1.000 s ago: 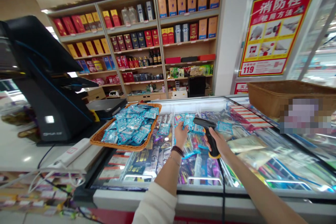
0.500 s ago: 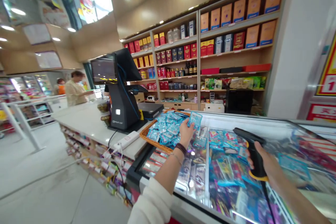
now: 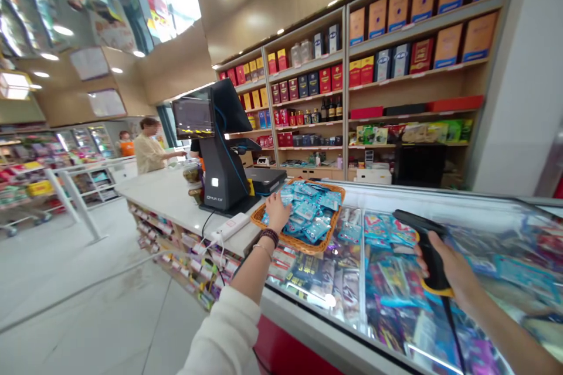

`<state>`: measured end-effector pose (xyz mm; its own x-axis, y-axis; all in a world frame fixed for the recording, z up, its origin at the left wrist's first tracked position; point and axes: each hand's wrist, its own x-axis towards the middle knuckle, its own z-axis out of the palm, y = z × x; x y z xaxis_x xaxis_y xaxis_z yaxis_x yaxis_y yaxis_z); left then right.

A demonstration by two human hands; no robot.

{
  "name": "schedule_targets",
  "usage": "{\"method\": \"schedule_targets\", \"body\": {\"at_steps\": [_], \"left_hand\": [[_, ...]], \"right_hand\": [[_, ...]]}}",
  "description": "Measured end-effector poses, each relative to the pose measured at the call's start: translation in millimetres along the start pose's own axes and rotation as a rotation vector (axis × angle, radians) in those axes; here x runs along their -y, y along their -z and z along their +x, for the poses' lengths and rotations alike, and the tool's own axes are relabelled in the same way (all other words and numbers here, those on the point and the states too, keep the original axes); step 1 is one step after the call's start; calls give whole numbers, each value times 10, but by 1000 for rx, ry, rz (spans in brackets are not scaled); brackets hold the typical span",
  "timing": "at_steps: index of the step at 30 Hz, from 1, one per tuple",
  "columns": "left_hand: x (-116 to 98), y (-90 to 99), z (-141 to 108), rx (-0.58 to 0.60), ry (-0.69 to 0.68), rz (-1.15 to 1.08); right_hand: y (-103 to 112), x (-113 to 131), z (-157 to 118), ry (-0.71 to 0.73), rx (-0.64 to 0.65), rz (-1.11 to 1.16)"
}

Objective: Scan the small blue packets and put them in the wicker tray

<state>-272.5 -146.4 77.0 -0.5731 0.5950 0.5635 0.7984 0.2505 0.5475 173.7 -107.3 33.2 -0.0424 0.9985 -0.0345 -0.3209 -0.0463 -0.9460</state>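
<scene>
Blue packets [image 3: 307, 210] fill the mid-frame basket [image 3: 303, 245]; my left hand [image 3: 277, 212] arches palm-down over them — gripping or not, I can't tell — while at right my right hand [image 3: 452, 262] clasps a scanner [image 3: 431, 262].

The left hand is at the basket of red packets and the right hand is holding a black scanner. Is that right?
Not quite: the packets are blue, not red, as the head view shows. The left hand is at the basket, and the right hand is holding a black scanner.
</scene>
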Motion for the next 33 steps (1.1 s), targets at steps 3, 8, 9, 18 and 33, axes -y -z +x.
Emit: {"method": "schedule_targets", "body": {"at_steps": [3, 8, 9, 18, 33], "left_hand": [[8, -103, -47, 3, -85, 4], [-99, -287, -130, -45, -197, -118], [-152, -329, -156, -49, -226, -144], [-1385, -1032, -797, 204, -553, -343], [-2747, -1969, -1595, 902, -508, -175]], "right_hand": [[129, 108, -40, -14, -4, -19], [463, 278, -90, 37, -86, -26], [536, 304, -93, 47, -104, -12], [1102, 464, -86, 128, -210, 107], [1326, 95, 16, 90, -191, 119]]}}
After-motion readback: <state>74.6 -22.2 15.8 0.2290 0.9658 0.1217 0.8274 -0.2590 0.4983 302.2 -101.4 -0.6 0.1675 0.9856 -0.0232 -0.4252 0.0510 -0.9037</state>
